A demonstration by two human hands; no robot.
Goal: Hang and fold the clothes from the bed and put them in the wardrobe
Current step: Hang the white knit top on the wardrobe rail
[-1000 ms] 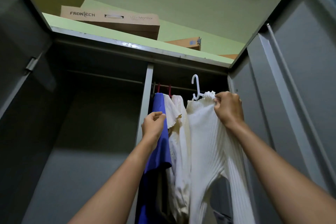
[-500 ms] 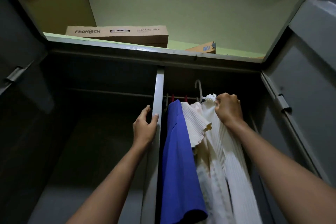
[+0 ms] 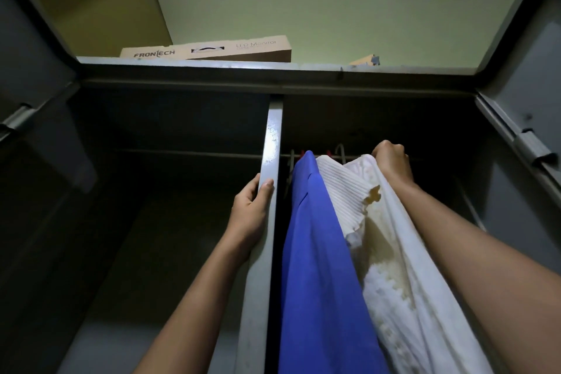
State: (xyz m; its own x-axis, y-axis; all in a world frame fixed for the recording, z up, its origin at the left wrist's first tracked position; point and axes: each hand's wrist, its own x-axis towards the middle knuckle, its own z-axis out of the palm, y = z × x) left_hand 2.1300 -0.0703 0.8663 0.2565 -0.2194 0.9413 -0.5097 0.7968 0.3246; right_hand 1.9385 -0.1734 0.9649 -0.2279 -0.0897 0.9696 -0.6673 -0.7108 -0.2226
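Hanging step: the right hand point(image 3: 393, 162) has its grip closed on the white top point(image 3: 406, 267), and the left hand point(image 3: 250, 209) holds the divider point(image 3: 271, 136). Next, likely hook its hanger onto the rail point(image 3: 188, 153).

Right of the grey metal divider point(image 3: 272, 143) I can't see the white ribbed knit top's point(image 3: 425, 282) neck under the right hand point(image 3: 393, 162); its hem and the blue garment's point(image 3: 318, 267) run off-frame.

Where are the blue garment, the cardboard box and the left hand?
blue garment point(image 3: 318, 252), head view, middle of its hanging cloth.
cardboard box point(image 3: 209, 51), head view, its printed front face.
left hand point(image 3: 247, 214), head view, back of the hand gripping the divider point(image 3: 273, 130).
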